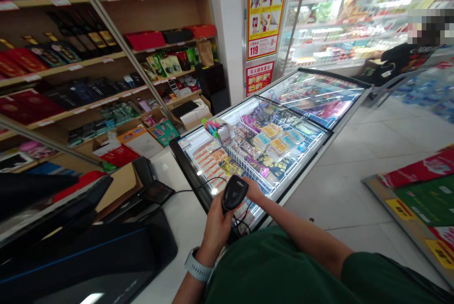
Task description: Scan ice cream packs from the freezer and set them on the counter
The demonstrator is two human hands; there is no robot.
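My left hand [215, 222] is closed around a black handheld barcode scanner [235, 192], with its rounded head facing up toward me. Close against the scanner's right edge, my right hand [254, 191] has its fingers curled. Their tips are hidden behind the scanner head, so whatever they grip does not show. A black cable [243, 222] loops below the scanner. Both hands are over the near end of a glass-topped freezer [205, 197], where packaged goods [280, 138] lie in wire baskets under the glass.
Black checkout equipment [142, 252] stands on the white counter [161, 242] at left. Shelves [142, 91] with bottles and boxes rise behind it. A small colourful item [211, 126] rests on the freezer glass. At far right are a person [400, 58] and a display stand [386, 195].
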